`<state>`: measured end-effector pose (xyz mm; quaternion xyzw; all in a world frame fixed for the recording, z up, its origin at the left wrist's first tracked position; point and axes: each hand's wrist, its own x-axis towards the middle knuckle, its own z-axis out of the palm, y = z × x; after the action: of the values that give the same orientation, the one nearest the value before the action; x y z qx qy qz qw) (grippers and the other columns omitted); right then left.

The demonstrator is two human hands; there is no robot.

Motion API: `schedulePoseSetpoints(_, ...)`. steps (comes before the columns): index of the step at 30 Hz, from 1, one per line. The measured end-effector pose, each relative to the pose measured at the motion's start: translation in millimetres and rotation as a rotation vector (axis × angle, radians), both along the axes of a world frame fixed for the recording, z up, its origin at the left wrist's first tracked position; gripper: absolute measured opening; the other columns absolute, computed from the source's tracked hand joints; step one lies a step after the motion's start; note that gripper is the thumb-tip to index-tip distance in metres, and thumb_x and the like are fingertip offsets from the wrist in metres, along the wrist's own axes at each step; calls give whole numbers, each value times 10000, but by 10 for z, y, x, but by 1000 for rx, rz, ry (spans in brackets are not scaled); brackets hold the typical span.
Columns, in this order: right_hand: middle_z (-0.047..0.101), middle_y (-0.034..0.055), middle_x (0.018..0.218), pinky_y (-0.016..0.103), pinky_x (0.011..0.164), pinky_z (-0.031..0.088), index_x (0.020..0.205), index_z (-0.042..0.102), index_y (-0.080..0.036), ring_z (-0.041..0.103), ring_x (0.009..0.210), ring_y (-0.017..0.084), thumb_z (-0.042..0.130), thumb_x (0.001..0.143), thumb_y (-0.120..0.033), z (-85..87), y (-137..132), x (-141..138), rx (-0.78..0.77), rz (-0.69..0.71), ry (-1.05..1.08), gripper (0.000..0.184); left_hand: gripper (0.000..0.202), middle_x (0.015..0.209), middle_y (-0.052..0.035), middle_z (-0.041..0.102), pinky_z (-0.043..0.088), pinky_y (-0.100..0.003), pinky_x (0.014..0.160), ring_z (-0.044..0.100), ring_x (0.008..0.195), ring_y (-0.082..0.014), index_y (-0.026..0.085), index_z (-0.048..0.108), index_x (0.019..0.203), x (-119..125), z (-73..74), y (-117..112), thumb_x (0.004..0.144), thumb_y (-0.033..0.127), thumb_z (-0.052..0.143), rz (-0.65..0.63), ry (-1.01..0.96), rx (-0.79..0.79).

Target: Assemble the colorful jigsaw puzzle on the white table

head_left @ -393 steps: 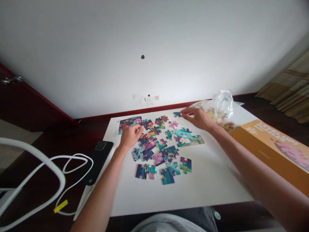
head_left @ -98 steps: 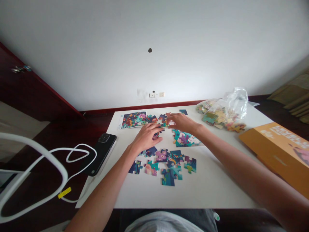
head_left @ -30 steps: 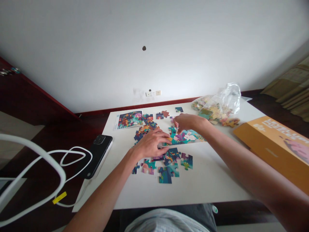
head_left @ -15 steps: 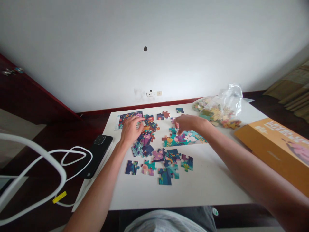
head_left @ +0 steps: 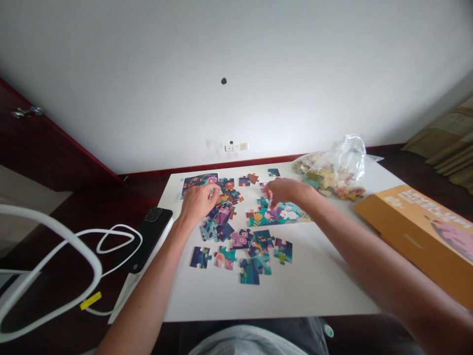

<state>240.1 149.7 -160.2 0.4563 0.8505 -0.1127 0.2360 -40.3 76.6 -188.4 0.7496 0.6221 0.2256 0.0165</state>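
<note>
Colourful jigsaw pieces lie spread over a white table (head_left: pixel 314 286). My left hand (head_left: pixel 197 203) rests curled on a heap of loose pieces (head_left: pixel 223 214), its fingertips next to a small picture card (head_left: pixel 194 183); what they pinch is hidden. My right hand (head_left: pixel 283 191) is closed in a pinch, fingertips pressing a small piece down at the upper left edge of the joined teal section with a white rabbit (head_left: pixel 286 215). More loose pieces (head_left: pixel 251 256) lie nearer to me, and a few single pieces (head_left: pixel 253 177) lie at the far edge.
A clear bag of more pieces (head_left: pixel 334 172) sits at the table's far right. An orange box (head_left: pixel 424 231) lies along the right side. A black phone (head_left: pixel 148 239) overhangs the left edge, beside a white cable (head_left: pixel 111 241) with a yellow tag (head_left: pixel 92 301).
My left hand went from the middle pieces up to the heap by the picture card. My right hand stayed pinched at the joined section's upper left edge.
</note>
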Motion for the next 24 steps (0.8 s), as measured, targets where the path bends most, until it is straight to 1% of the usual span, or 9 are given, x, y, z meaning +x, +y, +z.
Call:
schedulePoseSetpoints(3, 788, 141, 1129, 347, 837, 523, 1149, 789, -153, 724, 1054, 323, 869, 743, -342, 26, -12, -4, -8, -23, 9, 455, 210, 664, 8, 707, 412, -296, 658, 665, 655, -206, 286, 799, 1006, -11, 23, -51, 954, 310, 597, 10, 32, 9)
schedulePoseSetpoints(7, 786, 149, 1136, 345, 838, 527, 1162, 783, -139, 726, 1058, 327, 878, 742, -340, 35, -21, -7, -17, -42, 9, 475, 223, 547, 35, 595, 368, -279, 590, 558, 518, -163, 275, 798, 1006, -87, -98, -125, 962, 323, 585, 55, -69, 16)
schedulePoseSetpoints(10, 784, 146, 1146, 339, 851, 528, 1173, 778, -147, 723, 1073, 321, 876, 748, -326, 13, -17, -4, -14, -41, 20, 471, 223, 552, 41, 576, 374, -265, 584, 539, 514, -147, 265, 800, 999, -155, -172, -147, 960, 318, 587, 76, -174, 5)
schedulePoseSetpoints(12, 782, 146, 1149, 341, 870, 527, 1165, 780, -156, 720, 1087, 323, 873, 753, -314, -6, -17, -3, -3, -30, 18, 451, 223, 623, 29, 638, 416, -264, 630, 589, 582, -154, 266, 800, 1005, -187, -183, -140, 958, 301, 586, 60, -188, 20)
schedulePoseSetpoints(14, 782, 144, 1145, 347, 873, 529, 1157, 780, -161, 720, 1085, 325, 873, 752, -299, -21, -25, -7, 5, -30, 14, 438, 216, 768, 10, 731, 467, -274, 716, 650, 698, -171, 265, 794, 1032, -210, -184, -124, 949, 277, 595, 40, -181, 34)
schedulePoseSetpoints(17, 782, 137, 1132, 348, 854, 534, 1152, 775, -166, 719, 1077, 325, 868, 754, -278, -27, -50, -17, 15, -60, 24, 424, 233, 959, -4, 792, 515, -303, 822, 694, 823, -197, 264, 769, 1131, -238, -209, -104, 945, 291, 633, 9, -167, -12)
schedulePoseSetpoints(20, 781, 142, 1114, 353, 861, 531, 1131, 782, -168, 717, 1077, 325, 862, 759, -262, -31, -72, -19, 18, -46, 44, 392, 276, 1076, -17, 791, 541, -334, 874, 710, 885, -210, 262, 737, 1216, -262, -264, -102, 970, 336, 638, -43, -156, -53)
schedulePoseSetpoints(22, 782, 138, 1105, 352, 862, 527, 1107, 787, -175, 716, 1071, 320, 852, 766, -250, -45, -71, -10, 18, -15, 55, 354, 312, 1206, -39, 756, 538, -360, 953, 707, 1023, -230, 255, 713, 1263, -269, -294, -109, 978, 364, 649, -108, -151, -57)
schedulePoseSetpoints(24, 785, 129, 1092, 351, 842, 523, 1085, 788, -182, 718, 1053, 315, 838, 773, -237, -69, -56, 6, 14, 3, 52, 321, 389, 1313, -59, 704, 507, -393, 1048, 662, 1182, -254, 257, 677, 1323, -266, -308, -121, 961, 400, 690, -169, -141, -70)
